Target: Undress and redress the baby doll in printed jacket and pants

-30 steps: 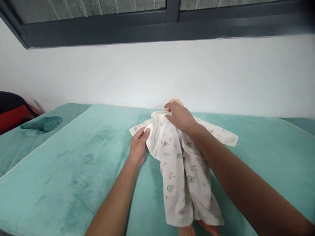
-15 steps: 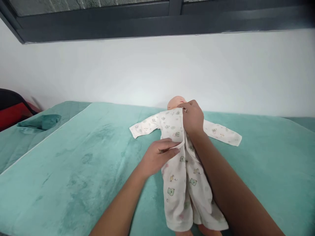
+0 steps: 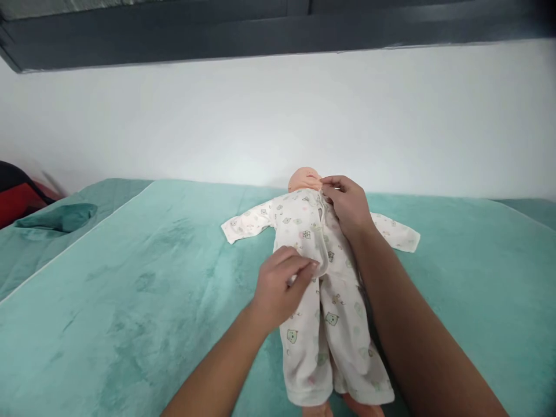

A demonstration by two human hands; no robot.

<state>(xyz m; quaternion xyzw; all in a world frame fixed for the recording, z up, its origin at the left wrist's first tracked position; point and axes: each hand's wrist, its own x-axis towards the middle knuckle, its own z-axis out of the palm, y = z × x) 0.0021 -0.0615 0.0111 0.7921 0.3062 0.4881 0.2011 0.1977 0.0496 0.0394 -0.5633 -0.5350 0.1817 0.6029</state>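
A baby doll [image 3: 305, 178] lies on its back, head toward the wall, its feet partly showing at the bottom of the view. It wears a white baby top [image 3: 289, 223] printed with small animals, sleeves spread to both sides, and matching trousers [image 3: 304, 347]. Low on the chest, my left hand [image 3: 280, 286] pinches the lower edge of the top's front flap between thumb and forefinger. My right hand [image 3: 347, 205] is closed at the collar beside the doll's neck, fingertips on the top's edge. The right forearm covers part of the doll's side and one sleeve.
The doll rests on a green plush bed cover [image 3: 152, 289]. A white wall [image 3: 260, 116] rises behind it, below a dark window frame [image 3: 217, 35]. At the far left are a red and black object [image 3: 19, 194] and a bunched fold of green cloth [image 3: 61, 217].
The front flap now lies across the middle of the chest, its lower corner nearer the other side. My right hand has shifted slightly right, uncovering the collar and more of the doll's head.
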